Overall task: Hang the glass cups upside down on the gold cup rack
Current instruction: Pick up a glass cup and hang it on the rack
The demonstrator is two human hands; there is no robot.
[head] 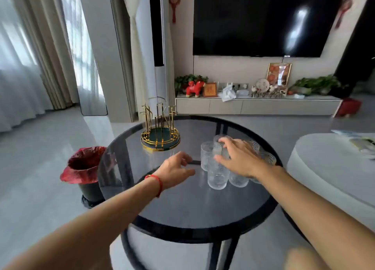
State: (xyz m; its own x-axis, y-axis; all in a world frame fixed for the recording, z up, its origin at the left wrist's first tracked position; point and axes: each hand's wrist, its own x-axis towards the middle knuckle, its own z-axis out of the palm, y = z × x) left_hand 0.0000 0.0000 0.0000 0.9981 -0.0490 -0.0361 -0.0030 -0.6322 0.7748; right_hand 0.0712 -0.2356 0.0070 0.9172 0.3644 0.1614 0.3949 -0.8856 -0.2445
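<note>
Several clear ribbed glass cups (216, 176) stand upright in a cluster on the right half of a round dark glass table (182, 205). My right hand (239, 158) lies over the cluster, fingers spread around one cup; whether it grips the cup I cannot tell. Just left of the cups hovers my left hand (178, 169), fingers curled and apart, holding nothing, with a red string on its wrist. The gold cup rack (160, 127) with a dark green base and bare upright pegs stands at the table's far left.
A bin lined with a red bag (85, 166) stands on the floor left of the table. A white rounded table (332, 164) sits close on the right. Behind are a low TV cabinet (257, 105) and a wall-mounted television.
</note>
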